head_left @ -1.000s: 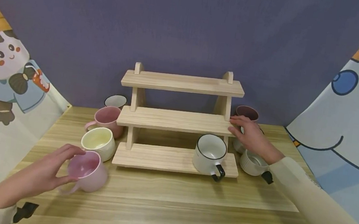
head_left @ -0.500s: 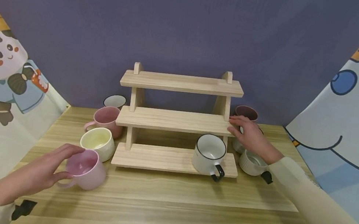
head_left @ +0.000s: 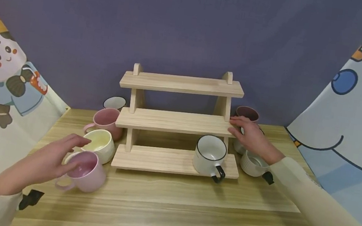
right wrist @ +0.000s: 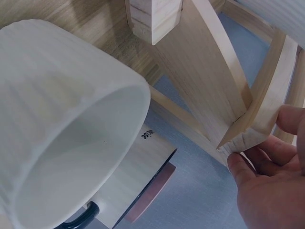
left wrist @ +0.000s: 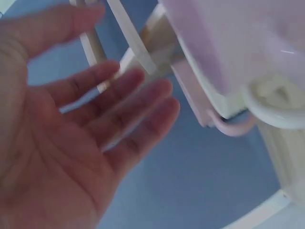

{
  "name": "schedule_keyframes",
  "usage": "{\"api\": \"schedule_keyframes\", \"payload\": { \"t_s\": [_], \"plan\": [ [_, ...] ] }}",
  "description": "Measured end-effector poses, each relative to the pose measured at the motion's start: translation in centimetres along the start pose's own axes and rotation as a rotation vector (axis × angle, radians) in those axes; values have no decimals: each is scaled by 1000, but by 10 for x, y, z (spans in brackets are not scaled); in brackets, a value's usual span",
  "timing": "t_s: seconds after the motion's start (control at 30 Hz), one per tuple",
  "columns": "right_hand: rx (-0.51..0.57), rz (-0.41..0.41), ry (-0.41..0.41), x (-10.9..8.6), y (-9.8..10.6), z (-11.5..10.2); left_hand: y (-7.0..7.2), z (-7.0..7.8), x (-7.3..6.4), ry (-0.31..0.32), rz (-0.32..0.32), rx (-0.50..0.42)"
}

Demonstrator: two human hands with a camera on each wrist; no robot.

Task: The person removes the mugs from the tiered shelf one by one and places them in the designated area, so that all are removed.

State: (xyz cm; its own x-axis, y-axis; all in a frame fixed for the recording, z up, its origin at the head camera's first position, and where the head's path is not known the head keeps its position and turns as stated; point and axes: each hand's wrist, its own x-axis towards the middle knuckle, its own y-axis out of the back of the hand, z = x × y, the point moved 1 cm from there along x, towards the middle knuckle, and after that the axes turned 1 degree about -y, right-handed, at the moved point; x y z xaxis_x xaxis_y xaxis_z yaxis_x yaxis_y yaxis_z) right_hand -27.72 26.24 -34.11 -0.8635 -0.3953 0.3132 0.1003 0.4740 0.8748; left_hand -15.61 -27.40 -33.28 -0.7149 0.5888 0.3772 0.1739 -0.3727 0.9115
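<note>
My left hand hovers with spread, bent fingers beside a light pink mug, its thumb overlapping the mug's rim in the head view. Its fingertips overlap the pale yellow cup behind. In the left wrist view, the palm and fingers hold nothing. With thumb and fingers, my right hand grips the right end of the middle board of a three-tier wooden shelf; the right wrist view shows this board end up close. A white mug with black rim and handle stands on the bottom board.
Behind the yellow cup stand a rose-pink mug and a white dark-rimmed mug. Right of the shelf are a ribbed white cup, a dark reddish mug and another white mug, mostly hidden by my right hand.
My left hand has come off the light pink mug's rim, moving up and forward towards the yellow cup. The pink mug's handle shows more plainly. My right hand keeps its grip on the board.
</note>
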Motion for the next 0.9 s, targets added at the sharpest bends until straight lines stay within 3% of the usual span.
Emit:
{"api": "schedule_keyframes", "payload": {
  "t_s": [0.13, 0.23, 0.43, 0.63, 0.9],
  "plan": [
    [-4, 11, 10, 0, 0, 0, 3, 3, 23, 22, 4, 42],
    [-5, 12, 9, 0, 0, 0, 3, 6, 38, 0, 5, 53],
    [6, 3, 1, 0, 0, -2, 3, 13, 64, -73, 8, 38],
    [-2, 9, 5, 0, 0, -1, -4, 10, 84, -155, 46, 26],
    [-9, 6, 4, 0, 0, -2, -17, 2, 102, -57, 29, 49]
  ]
}}
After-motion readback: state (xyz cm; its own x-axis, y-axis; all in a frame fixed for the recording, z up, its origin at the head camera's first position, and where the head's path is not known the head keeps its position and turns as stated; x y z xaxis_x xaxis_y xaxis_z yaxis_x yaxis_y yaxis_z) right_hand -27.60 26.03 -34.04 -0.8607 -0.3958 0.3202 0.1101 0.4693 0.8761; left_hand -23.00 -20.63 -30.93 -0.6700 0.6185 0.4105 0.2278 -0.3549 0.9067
